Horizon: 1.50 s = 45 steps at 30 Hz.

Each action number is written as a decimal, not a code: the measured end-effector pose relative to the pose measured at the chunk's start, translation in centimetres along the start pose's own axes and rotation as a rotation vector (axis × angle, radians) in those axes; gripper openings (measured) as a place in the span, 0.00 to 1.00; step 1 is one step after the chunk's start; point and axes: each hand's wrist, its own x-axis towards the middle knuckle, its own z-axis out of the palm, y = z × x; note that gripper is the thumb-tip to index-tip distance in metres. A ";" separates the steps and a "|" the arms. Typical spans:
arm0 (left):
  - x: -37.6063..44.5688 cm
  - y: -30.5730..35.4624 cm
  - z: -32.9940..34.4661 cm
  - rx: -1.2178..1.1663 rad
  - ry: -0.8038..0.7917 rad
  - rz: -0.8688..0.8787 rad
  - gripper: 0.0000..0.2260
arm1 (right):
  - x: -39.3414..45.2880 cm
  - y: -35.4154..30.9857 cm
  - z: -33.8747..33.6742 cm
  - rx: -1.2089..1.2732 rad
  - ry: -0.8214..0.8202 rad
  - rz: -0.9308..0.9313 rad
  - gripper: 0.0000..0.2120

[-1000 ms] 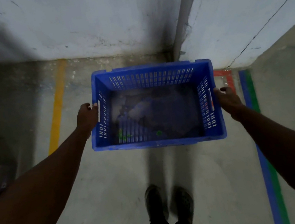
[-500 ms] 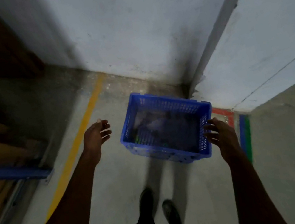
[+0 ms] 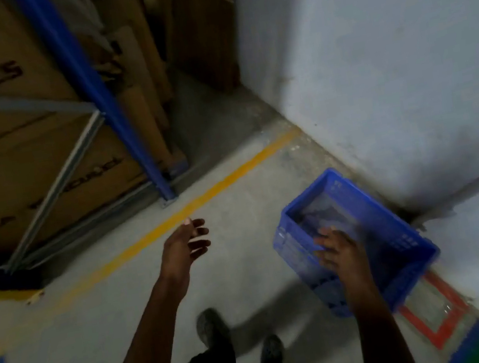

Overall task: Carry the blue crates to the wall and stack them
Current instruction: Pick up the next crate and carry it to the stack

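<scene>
Blue crate [image 3: 401, 236] sitting on the concrete floor [image 3: 243, 244] in the corner against the white wall [image 3: 386, 59] | right hand [image 3: 339, 255] hovering over it, left hand [image 3: 184, 248] out beside, both spread and holding nothing | risk: crate sitting askew to the wall, so the next one may be stacking crooked | change: half a second ago both hands were flanking the crate; view is now swinging left toward the cardboard boxes [image 3: 1, 143].

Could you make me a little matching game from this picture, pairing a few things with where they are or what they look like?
Things:
1. crate
2. floor line
3. left hand
4. rack post

Descriptions:
A. yellow, running across the floor
B. open, holding nothing
C. blue, upright beside cardboard boxes
D. on the floor in the wall corner

Pairs: 1-D, 2-A, 3-B, 4-C
</scene>
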 end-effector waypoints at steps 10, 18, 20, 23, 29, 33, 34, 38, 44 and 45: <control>-15.0 -6.4 -26.4 -0.361 0.567 0.032 0.18 | -9.4 6.9 23.2 -0.498 -0.455 -0.048 0.13; -29.4 -12.5 -47.1 -0.598 0.908 0.086 0.19 | -23.3 21.1 43.7 -0.747 -0.803 -0.065 0.15; -33.5 -14.5 -50.9 -0.643 0.987 0.081 0.19 | -27.6 25.5 48.2 -0.821 -0.916 -0.033 0.15; -39.1 -17.4 -56.1 -0.726 1.117 0.071 0.19 | -34.1 31.5 54.1 -0.927 -1.067 -0.007 0.14; -47.9 -21.3 -65.1 -0.866 1.414 0.078 0.19 | -44.6 41.1 65.2 -1.073 -1.338 -0.027 0.14; -50.6 -22.9 -72.7 -0.893 1.568 0.106 0.18 | -50.0 48.6 73.3 -1.175 -1.505 0.006 0.13; -51.1 -23.3 -74.9 -0.884 1.613 0.118 0.17 | -51.4 50.6 75.4 -1.204 -1.551 0.012 0.12; -54.1 -24.4 -83.1 -0.935 1.766 0.101 0.16 | -57.2 57.8 84.0 -1.337 -1.674 -0.007 0.12; -58.7 -26.3 -94.7 -1.098 1.865 0.075 0.18 | -68.1 67.2 97.2 -1.413 -1.741 0.004 0.13; -59.3 -26.6 -96.7 -1.122 1.872 0.079 0.18 | -69.8 68.8 98.9 -1.423 -1.746 0.007 0.13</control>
